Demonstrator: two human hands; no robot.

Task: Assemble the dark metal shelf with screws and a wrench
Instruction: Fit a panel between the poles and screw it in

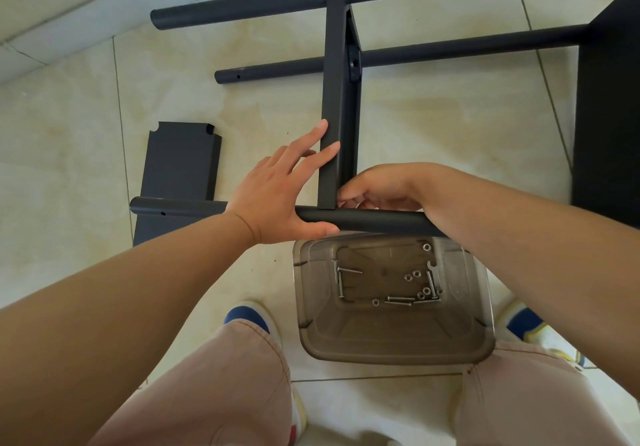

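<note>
Left grip (pixel 277 196) braces smooth round tube (pixel 374 221).

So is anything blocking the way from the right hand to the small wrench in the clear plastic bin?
Yes. The dark round tube crosses between the right hand at the joint and the clear plastic bin below. The small metal wrench lies uncovered among loose screws; the hand would have to come back over the tube.

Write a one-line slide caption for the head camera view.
Left hand steadies the shelf panel on the near tube while right hand works the joint; screws and wrench wait in the bin.
</note>
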